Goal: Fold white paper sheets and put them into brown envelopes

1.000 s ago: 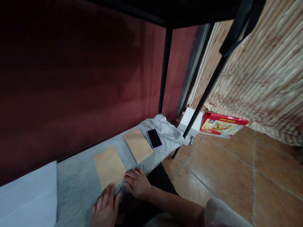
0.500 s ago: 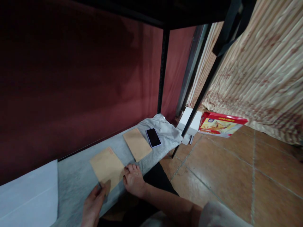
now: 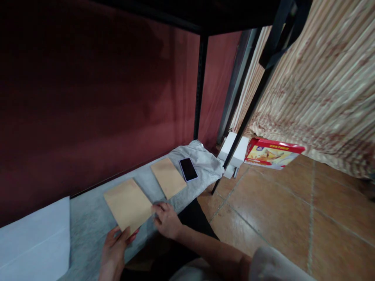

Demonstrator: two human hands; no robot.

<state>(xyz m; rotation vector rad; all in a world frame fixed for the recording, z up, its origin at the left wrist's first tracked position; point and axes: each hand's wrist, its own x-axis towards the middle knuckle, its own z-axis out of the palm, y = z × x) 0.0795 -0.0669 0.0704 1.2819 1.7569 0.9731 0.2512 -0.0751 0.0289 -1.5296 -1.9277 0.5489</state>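
Observation:
A brown paper envelope (image 3: 129, 201) is tilted up a little from the grey cloth (image 3: 88, 218). My left hand (image 3: 115, 246) grips its near edge, thumb on top and fingers beneath. At the right corner, my right hand (image 3: 166, 219) has its fingers closed on the envelope's edge; the fingertips are slightly blurred. A second brown envelope (image 3: 169, 178) lies flat on the cloth, farther right. Beside that one rests a phone (image 3: 188, 169) with a dark screen and a pale purple rim.
A large white sheet (image 3: 35, 238) lies at the left end of the cloth-covered shelf. Black shelf posts (image 3: 200, 89) rise at the right end. On the tiled floor stand a white box (image 3: 237, 148) and a red-and-yellow carton (image 3: 274, 154), near a striped curtain (image 3: 322, 89).
The envelope in my hands has lifted at its near side and shifted slightly left. My left fingers have slid further under it. The other envelope and the phone stay put.

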